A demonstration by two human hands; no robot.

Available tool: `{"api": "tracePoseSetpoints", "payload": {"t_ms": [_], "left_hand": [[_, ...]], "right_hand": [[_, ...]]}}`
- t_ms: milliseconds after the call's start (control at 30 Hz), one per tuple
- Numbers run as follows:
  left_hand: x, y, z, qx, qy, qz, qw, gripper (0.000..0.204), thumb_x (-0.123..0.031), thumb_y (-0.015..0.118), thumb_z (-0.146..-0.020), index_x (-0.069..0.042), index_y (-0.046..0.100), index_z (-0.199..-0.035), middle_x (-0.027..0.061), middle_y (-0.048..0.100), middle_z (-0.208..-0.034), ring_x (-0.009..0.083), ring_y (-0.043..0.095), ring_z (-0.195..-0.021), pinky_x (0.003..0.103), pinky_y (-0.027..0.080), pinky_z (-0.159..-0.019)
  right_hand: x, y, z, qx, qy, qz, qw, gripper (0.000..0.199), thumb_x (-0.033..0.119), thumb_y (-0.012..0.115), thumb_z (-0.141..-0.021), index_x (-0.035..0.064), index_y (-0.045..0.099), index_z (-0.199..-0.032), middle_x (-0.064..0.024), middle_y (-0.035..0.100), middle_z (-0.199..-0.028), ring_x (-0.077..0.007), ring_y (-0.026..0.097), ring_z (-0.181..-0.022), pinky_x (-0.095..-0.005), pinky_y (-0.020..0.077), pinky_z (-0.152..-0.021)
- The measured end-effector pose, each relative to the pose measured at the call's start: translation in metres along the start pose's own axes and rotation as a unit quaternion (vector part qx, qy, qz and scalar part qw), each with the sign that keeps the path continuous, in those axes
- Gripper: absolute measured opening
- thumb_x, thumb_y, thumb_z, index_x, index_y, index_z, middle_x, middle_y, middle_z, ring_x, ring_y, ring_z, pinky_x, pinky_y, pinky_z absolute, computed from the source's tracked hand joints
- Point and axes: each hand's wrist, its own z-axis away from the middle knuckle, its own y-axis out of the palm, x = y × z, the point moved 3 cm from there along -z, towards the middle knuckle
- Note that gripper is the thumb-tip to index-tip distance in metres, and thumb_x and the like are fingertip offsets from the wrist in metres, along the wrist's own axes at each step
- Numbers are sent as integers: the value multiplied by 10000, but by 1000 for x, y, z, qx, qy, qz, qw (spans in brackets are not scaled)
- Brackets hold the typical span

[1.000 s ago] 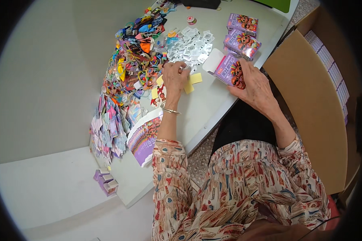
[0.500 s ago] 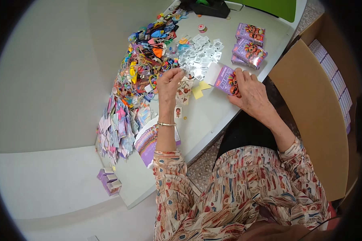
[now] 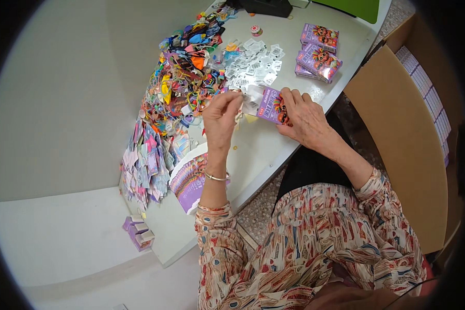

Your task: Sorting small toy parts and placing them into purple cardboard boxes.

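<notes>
In my right hand [image 3: 306,122] is a small purple carton [image 3: 269,106] with cartoon figures on its front. The fingers wrap over its right end, and its pale open flap [image 3: 251,100] points left. My left hand [image 3: 222,114] is pinched closed right beside that flap; whatever sits between the fingertips is too small to make out. Behind the flap lies a heap of small white printed packets [image 3: 256,63]. A yellow paper piece [image 3: 250,118] shows partly under the carton.
Colourful small toys and cords [image 3: 183,82] are heaped along the wall. Nearer are pastel packets [image 3: 147,165] and fanned flat purple cartons [image 3: 191,178]. Filled purple boxes [image 3: 319,59] stack at the back right. A large cardboard box [image 3: 398,139] stands beside the table's right edge.
The carton in my right hand has moved left, bringing its flap up to my left fingertips. My left hand has stayed pinched and shifted only slightly.
</notes>
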Motion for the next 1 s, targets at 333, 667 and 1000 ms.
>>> {"api": "tracePoseSetpoints", "payload": {"t_ms": [333,667,1000], "left_hand": [[6,-13,-10,-56,-51,116,990,175,-79,675,-875,5,665,-1028,30,675,-875,89,618,-756,214,480,-674],[7,19,5,-7,85,-227,970,221,-170,729,-799,-13,647,-930,104,661,-903,216,618,-811,332,482,-708],[-41,38,11,-38,336,-345,875,54,-4,645,-815,-15,621,-862,93,621,-803,259,590,-755,352,458,-668]], "right_hand": [[-5,2,6,-12,-15,-13,1000,727,240,750,-709,-18,353,-1261,-180,512,-1045,-356,557,-911,-422,493,-761],[-8,1,5,-7,23,17,1000,698,248,746,-702,-15,375,-1232,-171,513,-1005,-344,569,-868,-419,502,-719],[-13,3,4,-38,14,-18,999,679,277,742,-710,-17,387,-1208,-182,519,-967,-356,573,-880,-438,491,-727]]}}
